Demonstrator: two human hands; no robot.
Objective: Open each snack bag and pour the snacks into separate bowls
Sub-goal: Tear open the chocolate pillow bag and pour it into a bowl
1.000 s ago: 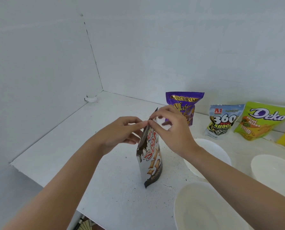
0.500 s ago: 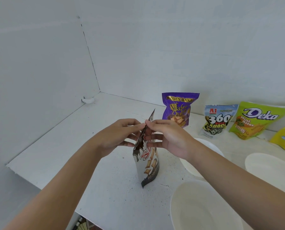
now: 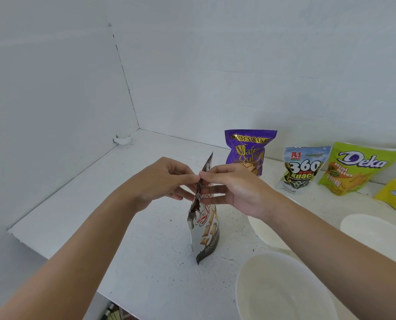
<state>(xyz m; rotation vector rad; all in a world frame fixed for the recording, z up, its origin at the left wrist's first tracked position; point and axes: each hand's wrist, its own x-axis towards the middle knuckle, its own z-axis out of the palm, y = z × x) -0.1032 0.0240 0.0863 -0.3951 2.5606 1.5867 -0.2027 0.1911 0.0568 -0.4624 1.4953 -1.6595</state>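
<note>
a: snack bag (image 3: 204, 229), brown and white, stands upright on the white table (image 3: 123, 204), just left of the near bowl (image 3: 273, 285) and a little beyond it, edge-on to the camera. nothing steadies its base.

b: and the hands?

a: left hand (image 3: 162, 179) and right hand (image 3: 234, 185) both pinch its top edge between thumb and forefinger, fingertips almost meeting across the foil. whether a tear has started there, i cannot tell.

b: so what could go wrong?

a: my guess: if the two pinches pull apart hard and the seal gives all at once, the bag jerks and pieces fly onto the table rather than into the near bowl. a tear could also run down the side instead of across the top, leaving a ragged mouth that pours badly.

b: slipping?

a: likely enough. foil looks slick and the grip is fingertips only. one slip and the bag, tall and probably light, could topple away from the near bowl.

b: anything nearby at risk?

a: the right forearm hangs over a second bowl (image 3: 263, 229) just behind the near bowl, and a sudden drop of the arm could knock it. the purple bag (image 3: 247, 153), the 360 bag (image 3: 303, 167) and the green bag (image 3: 358, 167) stand well beyond the near bowl, against the wall, out of reach of any spill.
</note>
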